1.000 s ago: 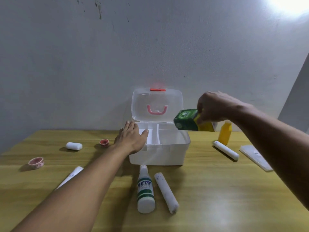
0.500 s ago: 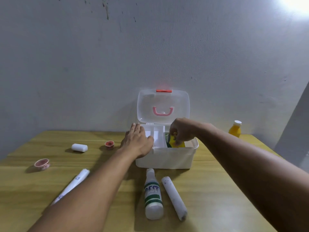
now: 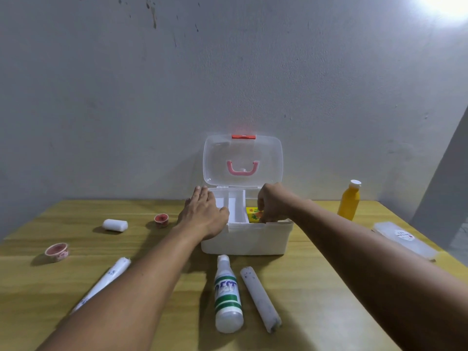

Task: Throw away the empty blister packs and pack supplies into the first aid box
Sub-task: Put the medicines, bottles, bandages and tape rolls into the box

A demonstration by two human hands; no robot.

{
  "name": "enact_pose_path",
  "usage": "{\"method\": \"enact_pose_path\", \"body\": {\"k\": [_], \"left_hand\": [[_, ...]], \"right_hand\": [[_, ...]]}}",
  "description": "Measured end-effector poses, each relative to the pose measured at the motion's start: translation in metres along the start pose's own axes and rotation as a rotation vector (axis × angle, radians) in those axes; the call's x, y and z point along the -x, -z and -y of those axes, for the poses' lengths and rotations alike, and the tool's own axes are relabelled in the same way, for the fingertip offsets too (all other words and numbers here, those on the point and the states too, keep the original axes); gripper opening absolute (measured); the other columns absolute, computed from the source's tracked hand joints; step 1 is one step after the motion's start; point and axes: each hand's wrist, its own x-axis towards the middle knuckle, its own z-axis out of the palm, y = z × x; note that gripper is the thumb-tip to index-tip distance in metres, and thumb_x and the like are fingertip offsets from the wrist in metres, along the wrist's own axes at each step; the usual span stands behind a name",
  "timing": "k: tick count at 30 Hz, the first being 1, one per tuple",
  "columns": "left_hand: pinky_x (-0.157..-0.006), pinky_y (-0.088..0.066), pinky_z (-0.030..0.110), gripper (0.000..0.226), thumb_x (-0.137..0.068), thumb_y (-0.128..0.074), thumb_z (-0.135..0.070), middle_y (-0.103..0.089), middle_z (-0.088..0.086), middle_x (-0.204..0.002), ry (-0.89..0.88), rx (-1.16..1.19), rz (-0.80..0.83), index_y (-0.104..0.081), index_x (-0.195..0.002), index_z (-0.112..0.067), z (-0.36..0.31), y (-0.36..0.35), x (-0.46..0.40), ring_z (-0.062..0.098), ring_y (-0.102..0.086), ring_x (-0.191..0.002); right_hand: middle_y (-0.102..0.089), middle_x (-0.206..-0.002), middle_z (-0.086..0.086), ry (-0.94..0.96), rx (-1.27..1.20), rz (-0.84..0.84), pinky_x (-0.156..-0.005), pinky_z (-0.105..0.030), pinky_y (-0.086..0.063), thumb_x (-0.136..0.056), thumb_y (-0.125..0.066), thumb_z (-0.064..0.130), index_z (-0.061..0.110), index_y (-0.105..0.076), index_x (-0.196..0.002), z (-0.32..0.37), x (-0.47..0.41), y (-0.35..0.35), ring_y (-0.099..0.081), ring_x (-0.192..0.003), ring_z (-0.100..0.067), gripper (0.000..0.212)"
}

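Since a second ago the green-and-yellow cardboard carton [image 3: 254, 214] has gone from mid-air above the white plastic first aid box [image 3: 247, 239] down into its right-hand compartment, and the right hand [image 3: 272, 202] has followed it in. The right hand's fingers [image 3: 263, 216] curl down over the carton's right side and touch it; whether they still pinch it or only rest against it cannot be told. The carton sits just right of the box's inner divider, below the front rim, showing only a yellow face with a small orange and green print; the rest is hidden by the wall and the hand. The left hand [image 3: 205, 214] lies flat, fingers together and stretched out, over the box's left rim and left compartment, gripping nothing. The box's clear lid [image 3: 242, 160] stands upright against the wall with its pink handle and red latch. On the yellow wooden table [image 3: 316, 287] in front of the box lie a white bottle with green stripes [image 3: 227, 295] and a white paper-wrapped roll [image 3: 260, 298], side by side.
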Motion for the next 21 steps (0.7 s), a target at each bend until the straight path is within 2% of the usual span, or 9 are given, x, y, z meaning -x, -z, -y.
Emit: {"method": "enact_pose_path", "body": {"k": [3,6,10,13,15,17,21], "left_hand": [[-0.123,-0.004,0.041,0.070,-0.098,-0.025,-0.041,0.004,0.009,-0.164,0.000,-0.005,0.007,-0.002,-0.154,-0.006,0.001,0.000,0.000,0.021,0.006,-0.151],[-0.123,-0.002,0.045,0.069,-0.098,-0.023,-0.042,0.005,0.009,-0.164,-0.004,-0.041,0.018,-0.002,-0.154,-0.007,0.000,0.000,-0.001,0.022,0.007,-0.151],[-0.120,0.005,0.055,0.068,-0.098,-0.016,-0.046,0.003,0.008,-0.164,0.002,-0.173,0.040,-0.006,-0.154,-0.009,-0.001,0.005,-0.003,0.023,0.007,-0.151],[-0.117,0.002,0.060,0.066,-0.098,-0.018,-0.044,-0.009,0.008,-0.164,-0.051,-0.212,-0.012,-0.018,-0.151,-0.005,-0.004,0.008,-0.008,0.022,0.001,-0.152],[-0.116,-0.002,0.061,0.062,-0.098,-0.021,-0.043,-0.021,0.007,-0.161,-0.090,-0.167,-0.050,-0.031,-0.146,-0.006,-0.009,0.009,-0.011,0.021,-0.007,-0.151],[-0.116,-0.006,0.060,0.058,-0.098,-0.021,-0.042,-0.030,0.007,-0.157,-0.119,-0.112,-0.049,-0.040,-0.140,-0.006,-0.016,0.010,-0.013,0.021,-0.012,-0.150],[-0.116,-0.009,0.057,0.056,-0.099,-0.019,-0.041,-0.028,0.005,-0.158,-0.156,-0.113,-0.010,-0.036,-0.141,-0.008,-0.024,0.003,-0.015,0.021,-0.012,-0.150]], "right_hand": [[-0.075,-0.088,-0.013,0.024,-0.078,-0.001,-0.073,-0.033,-0.060,-0.071,-0.081,0.013,0.004,-0.075,-0.091,0.001,0.000,-0.001,-0.071,-0.077,-0.025,0.023],[-0.076,-0.084,-0.015,0.023,-0.165,-0.038,-0.074,-0.039,-0.062,-0.074,-0.078,0.008,0.001,-0.073,-0.092,-0.005,0.005,0.004,-0.074,-0.076,-0.024,0.020],[-0.074,-0.076,-0.013,0.034,-0.304,-0.240,-0.064,-0.033,-0.062,-0.077,-0.074,0.003,0.002,-0.072,-0.086,-0.027,0.023,0.027,-0.073,-0.065,-0.021,0.009],[-0.073,-0.070,-0.015,-0.046,-0.390,-0.369,-0.058,-0.037,-0.062,-0.077,-0.072,0.000,0.003,-0.071,-0.078,-0.055,0.041,0.043,-0.071,-0.057,-0.024,0.003],[-0.072,-0.069,-0.014,-0.139,-0.333,-0.387,-0.059,-0.039,-0.061,-0.076,-0.073,0.003,0.004,-0.071,-0.076,-0.079,0.051,0.047,-0.067,-0.055,-0.025,0.002],[-0.073,-0.074,-0.014,-0.260,-0.178,-0.339,-0.065,-0.042,-0.061,-0.073,-0.073,0.010,0.006,-0.073,-0.077,-0.105,0.061,0.043,-0.068,-0.063,-0.030,0.006],[-0.066,-0.083,-0.009,-0.494,0.051,-0.149,-0.065,-0.033,-0.054,-0.073,-0.066,0.026,0.009,-0.061,-0.086,-0.142,0.084,0.019,-0.063,-0.075,-0.030,0.022]]}}
